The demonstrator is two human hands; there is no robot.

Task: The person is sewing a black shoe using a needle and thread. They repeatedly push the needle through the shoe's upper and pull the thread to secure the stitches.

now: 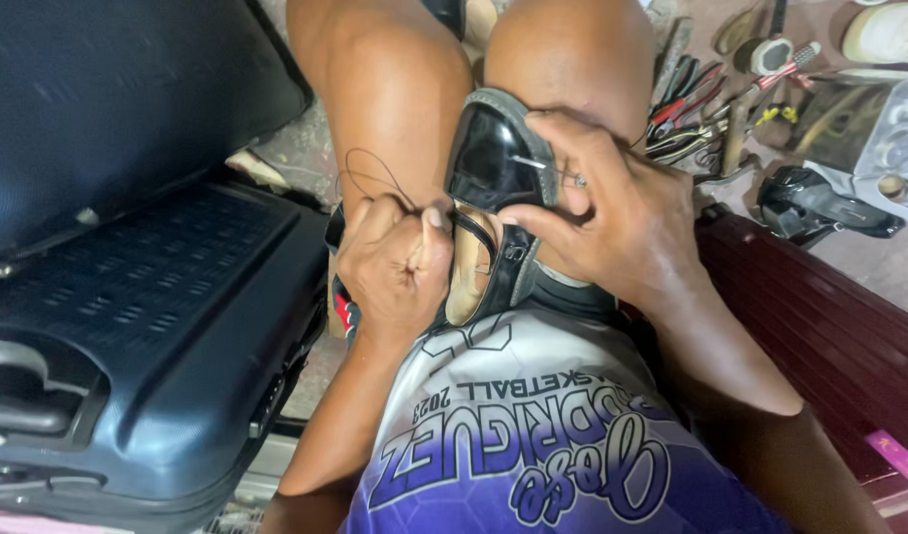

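Shirt: a purple and white printed jersey [533, 445] fills the near edge at 6 o'clock; the wearer sits, so the lap serves as a workbench.
Left hand: the left hand [395, 262] is closed in a fist just at 9 o'clock of the shoe, pinching a thin dark thread [370, 173] that loops up over the left knee; the fist keeps the thread taut.
Shoe: a glossy black shoe [489, 168] with a tan insole lies wedged between the two bare knees at centre, toe toward 12 o'clock, probably so it cannot twist.
Right hand: the right hand [612, 213] clamps the shoe's grey sole edge from 3 o'clock, thumb under the strap, fingers steadying a metal needle or awl [543, 166] that passes through the upper.
Hands together: apart, one on each side of the shoe.
Suitcase: a dark hard-shell suitcase [147, 326] lies open at 9 o'clock, close beside the left leg.
Bench: a dark red slatted surface [820, 326] runs at 3 to 4 o'clock.
Tools: pliers, screwdrivers and a hammer [716, 109] lie scattered at 1 to 2 o'clock, within reach.
Second shoe: another black shoe [820, 203] rests at 2 o'clock beyond the bench.
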